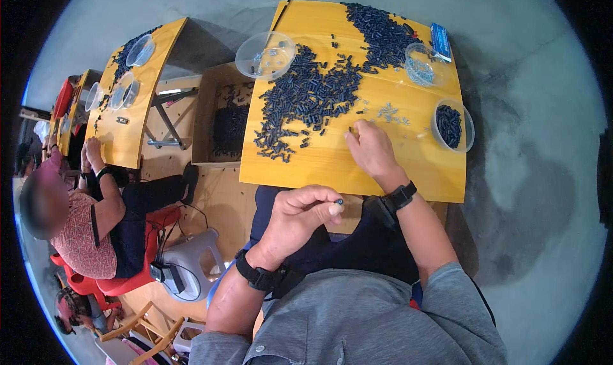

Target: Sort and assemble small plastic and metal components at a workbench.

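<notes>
My left hand (297, 221) is above my lap, just off the table's front edge. Its thumb and forefinger pinch a small dark cylindrical piece (339, 201), seen end-on. On the yellow table (306, 176), my right hand (372, 149) has its fingers curled together at the surface. A dark speck shows by its fingertips, but what they hold is too small to make out. Small silvery metal pieces (388, 113) lie scattered just beyond that hand. To its left spreads a big pile of short black cylindrical pieces (310, 90).
Farther back lies a second black pile (380, 36). Clear plastic bowls hold silvery pieces (419, 71) and black pieces (448, 125); another bowl (265, 55) stands back left. A blue box (440, 42) is at the far right corner. A cardboard box (203, 119) and a seated co-worker (86, 237) are left.
</notes>
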A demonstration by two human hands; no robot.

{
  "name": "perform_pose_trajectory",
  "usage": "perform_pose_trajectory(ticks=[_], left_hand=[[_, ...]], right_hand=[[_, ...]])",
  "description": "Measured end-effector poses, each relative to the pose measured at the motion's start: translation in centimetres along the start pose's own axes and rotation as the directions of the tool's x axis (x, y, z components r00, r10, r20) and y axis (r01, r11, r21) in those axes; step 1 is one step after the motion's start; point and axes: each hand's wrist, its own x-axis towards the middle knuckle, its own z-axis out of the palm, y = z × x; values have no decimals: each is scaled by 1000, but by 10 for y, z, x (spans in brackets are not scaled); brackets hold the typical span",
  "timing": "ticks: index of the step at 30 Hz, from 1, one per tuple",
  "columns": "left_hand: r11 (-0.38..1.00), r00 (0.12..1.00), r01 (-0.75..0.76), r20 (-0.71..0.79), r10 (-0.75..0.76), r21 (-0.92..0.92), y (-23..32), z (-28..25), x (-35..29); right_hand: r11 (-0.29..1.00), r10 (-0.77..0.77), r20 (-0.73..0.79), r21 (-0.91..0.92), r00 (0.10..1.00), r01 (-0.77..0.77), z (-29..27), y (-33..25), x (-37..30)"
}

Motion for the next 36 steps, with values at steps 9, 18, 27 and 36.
perform_pose_trajectory(ticks=[9,18,27,36], left_hand=[[997,998,-62,-17,61,-45,1,-3,6],[995,995,-88,-56,85,-53,2,-3,6],[991,993,-96,-78,89,-95,0,-2,5],[990,993,-107,-61,102,-91,-1,-2,3]], right_hand=[[978,5,-43,-210,999,-14,22,7,4],[716,112,178,668,978,-203,-44,-37,-24],[506,-92,390,811,916,-294,-90,-70,-55],[459,-215,447,831,868,-314,-102,-76,-55]])
